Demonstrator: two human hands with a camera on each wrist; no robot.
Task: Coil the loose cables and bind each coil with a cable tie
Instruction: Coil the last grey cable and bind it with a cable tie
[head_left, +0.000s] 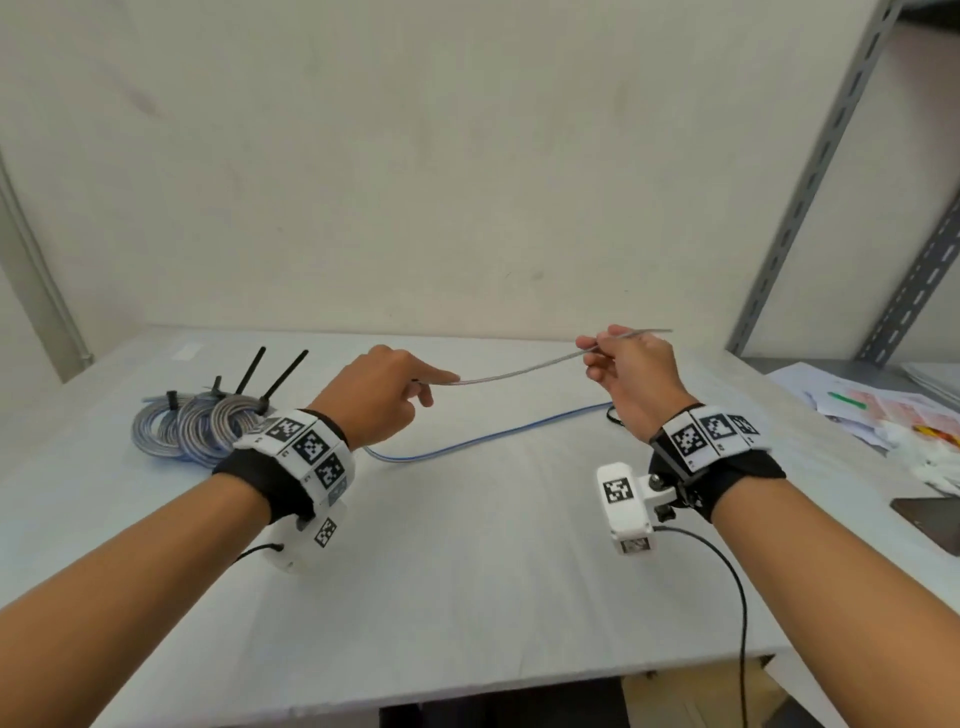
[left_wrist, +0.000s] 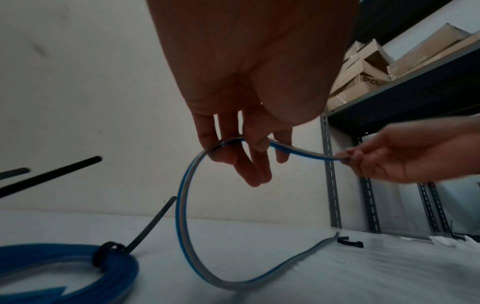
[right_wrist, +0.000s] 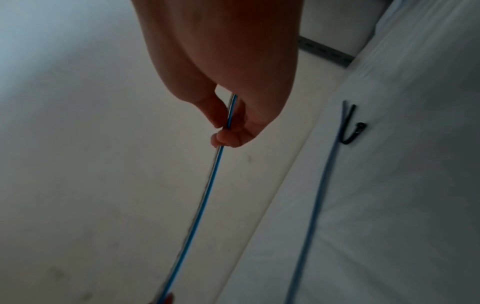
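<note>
Sagging between them, the blue-and-grey cable (head_left: 519, 370) is being pinched by the left hand (head_left: 376, 397) and right hand (head_left: 631, 382) (both raised above the table (head_left: 467, 571)).

Behind each hand, left hand (head_left: 382, 395) and right hand (head_left: 631, 379), the bare forearm is wearing a black wrist strap carrying white blocks with black square-patterned markers, a white camera housing hanging beneath, trailing a thin black cable
</note>
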